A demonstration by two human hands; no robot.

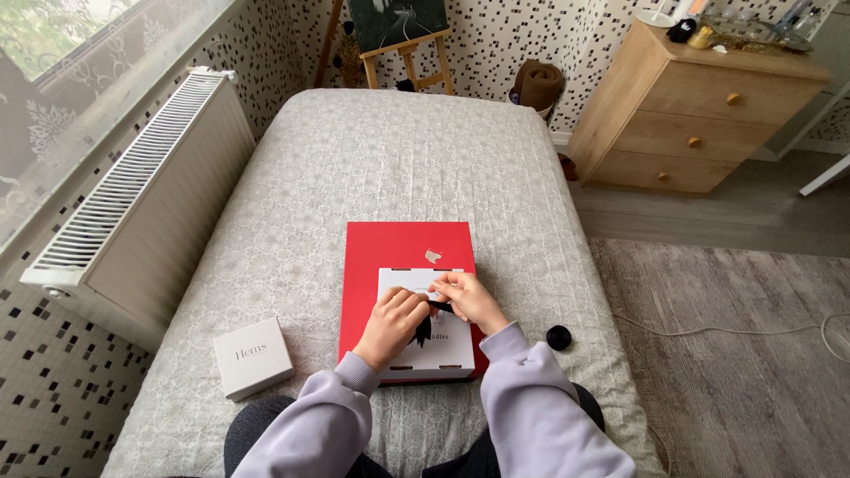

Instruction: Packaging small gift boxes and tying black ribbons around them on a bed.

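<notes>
Atop the red box (pixel 403 257), both hands (pixel 392 323) (pixel 470 298) pinched a small black piece (pixel 431 317); at three o'clock lay a black cap (pixel 559 337), which could roll off the bed (pixel 390 159).

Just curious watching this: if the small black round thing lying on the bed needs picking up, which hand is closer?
The right hand, probably. The black round piece lies on the bedspread on that side; the left hand sits farther away over the white card.

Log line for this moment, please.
left hand: on black piece | right hand: pinching it | under: white box on red box | bed
</notes>
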